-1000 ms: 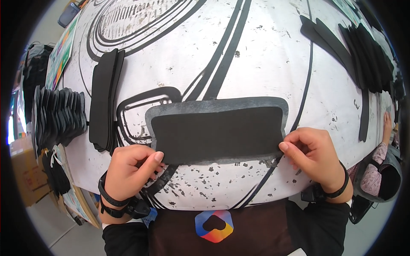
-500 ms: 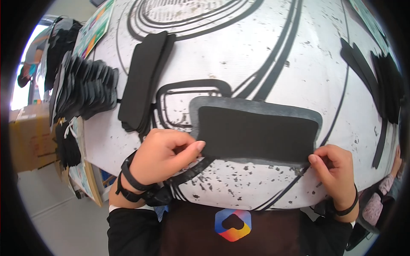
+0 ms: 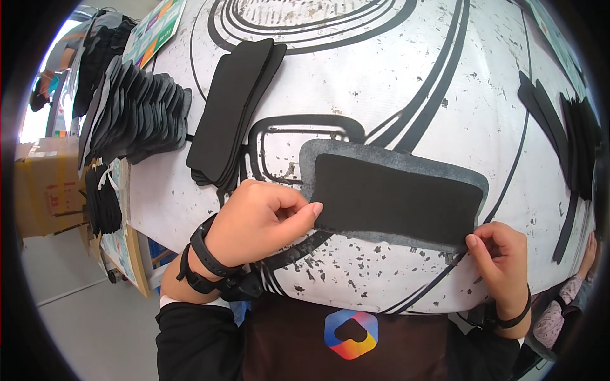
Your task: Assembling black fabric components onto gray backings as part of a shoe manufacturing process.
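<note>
A black rectangular sheet (image 3: 397,203) lies on top of a slightly larger grey rounded-corner pad (image 3: 438,170), whose border shows widest along the far edge. My left hand (image 3: 264,222) is closed, pinching the sheet's near left corner between thumb and fingers. At the near right corner, my right hand (image 3: 501,257) pinches the sheet's edge in the same way. Whether the fingertips also grip the pad beneath cannot be made out. Just beyond my left hand rests a stack of long black rounded pieces (image 3: 229,114).
On the left stands a dense row of grey-black shaped pieces (image 3: 136,117). Black strips (image 3: 546,120) lie on the right of the white, black-lined tabletop (image 3: 394,82). A cardboard box (image 3: 51,190) sits beyond the left edge. Another person's sleeve (image 3: 551,324) shows at lower right.
The whole scene has shifted a little to the right in view. Both hands keep their pinch on the sheet's near corners, and sheet and pad stay together.
</note>
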Demonstrator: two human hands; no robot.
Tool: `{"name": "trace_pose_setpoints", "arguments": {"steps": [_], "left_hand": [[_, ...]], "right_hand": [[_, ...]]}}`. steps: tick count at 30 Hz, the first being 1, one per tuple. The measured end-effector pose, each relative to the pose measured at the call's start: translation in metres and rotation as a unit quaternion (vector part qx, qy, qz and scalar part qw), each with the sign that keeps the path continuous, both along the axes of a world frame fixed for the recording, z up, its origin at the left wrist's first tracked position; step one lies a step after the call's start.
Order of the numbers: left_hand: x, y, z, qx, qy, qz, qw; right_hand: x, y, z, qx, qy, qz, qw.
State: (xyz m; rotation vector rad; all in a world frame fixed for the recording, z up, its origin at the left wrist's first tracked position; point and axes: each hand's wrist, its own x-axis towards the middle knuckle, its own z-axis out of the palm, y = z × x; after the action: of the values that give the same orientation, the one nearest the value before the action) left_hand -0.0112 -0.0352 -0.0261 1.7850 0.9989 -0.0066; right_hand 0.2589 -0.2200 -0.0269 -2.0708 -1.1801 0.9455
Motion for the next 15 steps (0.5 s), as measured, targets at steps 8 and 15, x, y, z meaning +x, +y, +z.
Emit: {"name": "trace_pose_setpoints", "arguments": {"steps": [8, 15], "left_hand": [[0.0020, -0.0006, -0.0037, 0.034, 0.005, 0.001, 0.999], [0.0045, -0.0021, -0.0016, 0.080, 0.003, -0.027, 0.996]], "right_hand": [[0.0002, 0.0040, -0.0006, 0.004, -0.022, 0.010, 1.000], [-0.0020, 0.0064, 0.0020, 0.015, -0.020, 0.007, 1.000]]}}
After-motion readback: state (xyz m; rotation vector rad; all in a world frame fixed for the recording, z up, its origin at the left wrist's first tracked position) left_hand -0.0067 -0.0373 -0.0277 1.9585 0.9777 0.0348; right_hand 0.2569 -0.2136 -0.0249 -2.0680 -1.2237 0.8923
